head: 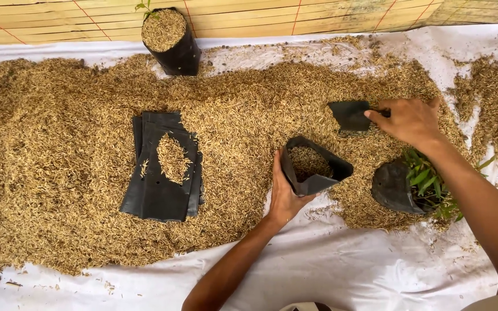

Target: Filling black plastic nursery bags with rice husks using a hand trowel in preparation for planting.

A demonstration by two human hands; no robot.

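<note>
My left hand (283, 193) grips the near edge of an open black nursery bag (315, 167) that lies tilted on the rice husk heap (76, 167), partly filled with husk. My right hand (410, 121) holds a small black scoop (350, 115) pressed into the husk just beyond the bag. A seedling with green leaves in a black bag (402, 187) lies on its side under my right forearm.
A stack of flat black bags (159, 184) with some husk on top lies to the left. A filled upright black bag (171, 40) stands at the back by a bamboo mat wall (318, 14). White sheeting (329, 265) covers the ground.
</note>
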